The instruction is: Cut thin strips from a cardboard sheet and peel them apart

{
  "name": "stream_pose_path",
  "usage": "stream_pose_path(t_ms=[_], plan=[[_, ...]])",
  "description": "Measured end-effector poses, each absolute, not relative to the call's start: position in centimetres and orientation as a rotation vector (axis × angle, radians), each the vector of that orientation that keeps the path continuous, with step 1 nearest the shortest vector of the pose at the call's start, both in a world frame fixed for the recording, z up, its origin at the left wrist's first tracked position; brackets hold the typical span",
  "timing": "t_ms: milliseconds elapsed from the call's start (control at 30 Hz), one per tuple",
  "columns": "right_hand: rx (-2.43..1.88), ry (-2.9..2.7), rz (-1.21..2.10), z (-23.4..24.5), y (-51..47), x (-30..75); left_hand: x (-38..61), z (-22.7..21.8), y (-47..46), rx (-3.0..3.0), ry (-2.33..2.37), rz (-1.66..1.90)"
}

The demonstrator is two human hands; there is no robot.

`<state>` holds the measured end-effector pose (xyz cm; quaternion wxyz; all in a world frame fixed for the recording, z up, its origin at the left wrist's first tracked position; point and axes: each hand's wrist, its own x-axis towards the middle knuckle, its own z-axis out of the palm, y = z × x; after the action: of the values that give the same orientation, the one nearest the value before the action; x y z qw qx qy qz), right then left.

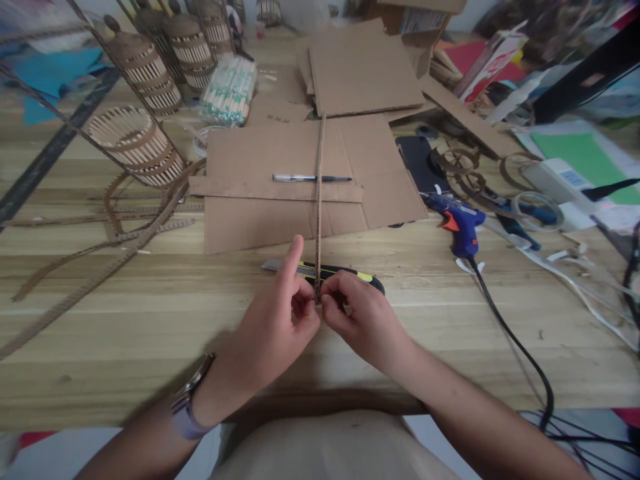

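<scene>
Both hands meet near the front of the table at the near end of a thin cardboard strip point(319, 213), which extends away from me over a flat cardboard sheet point(260, 150). My left hand point(275, 317) pinches the strip's end from the left, its index finger pointing up and away. From the other side, my right hand point(363, 313) pinches the same end with curled fingers. Just beyond the fingers lies a black and yellow utility knife point(345, 270), partly covered by the hands. A pen point(297, 178) rests on the sheet, above a flat cardboard strip point(250, 191).
A blue hot glue gun point(463, 223) lies on the right, its black cord running toward me. Slatted lantern-like cylinders point(137, 143) stand at left, beside loose curved cardboard strips point(145, 233). A wrapped bundle of sticks point(229, 90) and stacked cardboard point(365, 70) are farther back.
</scene>
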<state>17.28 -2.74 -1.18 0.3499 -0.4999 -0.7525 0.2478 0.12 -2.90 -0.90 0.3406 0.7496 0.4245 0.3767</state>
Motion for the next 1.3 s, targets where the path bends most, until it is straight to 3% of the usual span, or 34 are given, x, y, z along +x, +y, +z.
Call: stream_pose_path(t_ms=[400, 700, 1133, 1300], plan=[[-1.273, -1.938, 0.680, -0.6, -2.9, 17.5, 0.0, -0.8, -2.9, 1.810, 1.033, 0.970], [-1.277, -1.873, 1.040, 1.0, -1.6, 18.3, -0.2, -0.4, -2.5, 1.611, 0.929, 1.002], [-1.150, -2.021, 0.310, 1.4, -2.1, 17.6, -0.5, -0.2, -2.1, 1.303, 0.937, 1.107], [-1.147, -2.021, 0.373, 1.8, -1.9, 17.4, -0.3, -0.4, -2.2, 1.405, 0.943, 1.166]])
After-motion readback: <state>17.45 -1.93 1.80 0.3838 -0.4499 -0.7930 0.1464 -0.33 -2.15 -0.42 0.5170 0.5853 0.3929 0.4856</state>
